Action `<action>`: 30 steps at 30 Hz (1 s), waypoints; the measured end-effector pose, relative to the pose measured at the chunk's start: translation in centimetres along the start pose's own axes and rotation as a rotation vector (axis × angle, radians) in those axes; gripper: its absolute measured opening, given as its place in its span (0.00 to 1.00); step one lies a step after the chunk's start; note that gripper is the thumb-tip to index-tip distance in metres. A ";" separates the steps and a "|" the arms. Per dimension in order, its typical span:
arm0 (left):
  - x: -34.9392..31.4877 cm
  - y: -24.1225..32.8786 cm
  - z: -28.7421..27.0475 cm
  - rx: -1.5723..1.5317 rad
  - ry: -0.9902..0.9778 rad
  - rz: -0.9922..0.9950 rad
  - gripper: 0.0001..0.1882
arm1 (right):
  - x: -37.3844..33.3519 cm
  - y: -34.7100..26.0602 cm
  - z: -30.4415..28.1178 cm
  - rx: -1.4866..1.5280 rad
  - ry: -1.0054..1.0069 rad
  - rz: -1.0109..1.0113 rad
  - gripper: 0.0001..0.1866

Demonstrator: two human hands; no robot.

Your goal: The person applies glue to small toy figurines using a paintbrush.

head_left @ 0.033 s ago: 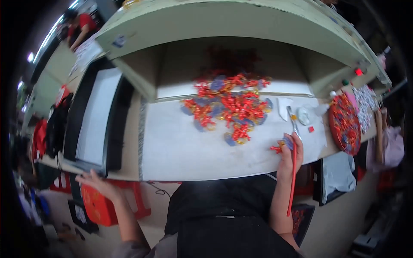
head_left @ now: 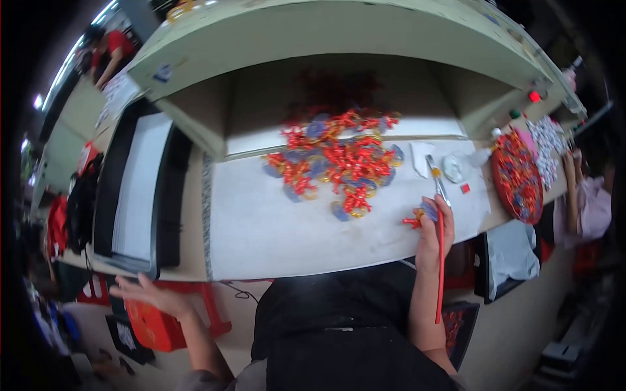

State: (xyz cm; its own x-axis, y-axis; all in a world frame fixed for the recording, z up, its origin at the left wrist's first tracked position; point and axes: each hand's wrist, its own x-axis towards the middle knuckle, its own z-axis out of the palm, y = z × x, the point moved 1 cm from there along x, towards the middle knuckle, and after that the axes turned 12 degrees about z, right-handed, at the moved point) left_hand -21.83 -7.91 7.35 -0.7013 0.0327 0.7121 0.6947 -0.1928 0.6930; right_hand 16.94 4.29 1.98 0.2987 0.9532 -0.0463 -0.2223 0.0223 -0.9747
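My right hand [head_left: 428, 242] is closed at the right front of the white work surface [head_left: 261, 241]. It grips a red-handled paintbrush [head_left: 440, 260], bristle end pointing away from me, together with a small red and purple plastic figure [head_left: 413, 222]. Off the table's front left edge, my left hand [head_left: 153, 298] holds nothing, fingers apart, close to the near end of a black tray [head_left: 145, 266]. Beyond both hands lies a pile of similar red, yellow and purple figures [head_left: 355, 159], running back into the shaded shelf.
A pale green shelf [head_left: 339, 29] arches over the table. At right are a small round dish [head_left: 452, 168], a white cloth [head_left: 420, 158] and a red basket [head_left: 517, 176] full of figures. An orange-red stool [head_left: 156, 329] stands below left. Another person's arm [head_left: 572, 195] shows far right.
The whole view has shifted slightly, so the table sits a little further left. My right hand keeps its hold on the brush and figure; my left hand stays open.
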 end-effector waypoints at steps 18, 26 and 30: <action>-18.8 12.1 13.0 -1.124 -1.459 -1.069 0.30 | -4.0 -3.6 0.9 -0.352 -0.065 -0.066 0.15; -18.5 11.3 13.2 -1.075 -1.429 -1.096 0.29 | -5.0 -5.5 1.3 -0.605 -0.280 -0.524 0.03; -18.4 11.1 13.2 -0.996 -1.429 -1.092 0.29 | -5.3 -5.8 -0.8 -0.486 -0.017 -0.427 0.07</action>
State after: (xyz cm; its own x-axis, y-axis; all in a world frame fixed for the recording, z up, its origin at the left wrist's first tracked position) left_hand 0.96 2.31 3.43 0.2612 0.9644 0.0411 -0.4895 0.0956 0.8668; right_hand 17.41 -1.11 7.72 0.2526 0.8953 0.3669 0.3600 0.2651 -0.8945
